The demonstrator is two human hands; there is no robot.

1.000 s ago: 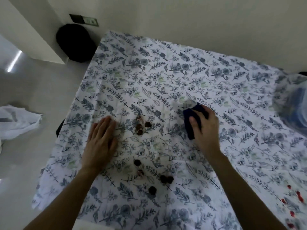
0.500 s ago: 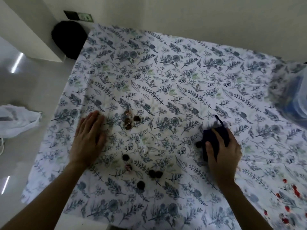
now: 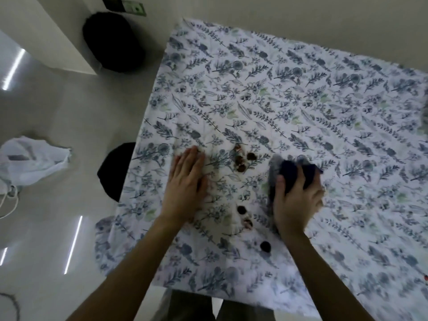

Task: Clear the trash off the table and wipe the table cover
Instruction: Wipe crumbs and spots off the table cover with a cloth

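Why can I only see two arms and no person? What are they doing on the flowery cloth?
The camera sits on the person's head and looks down, so you see only their arms, just like when you look at your own hands. There is no robot here, only a person.

The left hand rests flat on the flowery table cover, with its fingers straight. The right hand grips a dark blue cloth for wiping and holds it against the cover.

Between the hands lie small dark brown bits of trash. Some sit in a little cluster, and a few more lie nearer the person. I cannot tell what they are.

On the floor to the left lies a white plastic bag.
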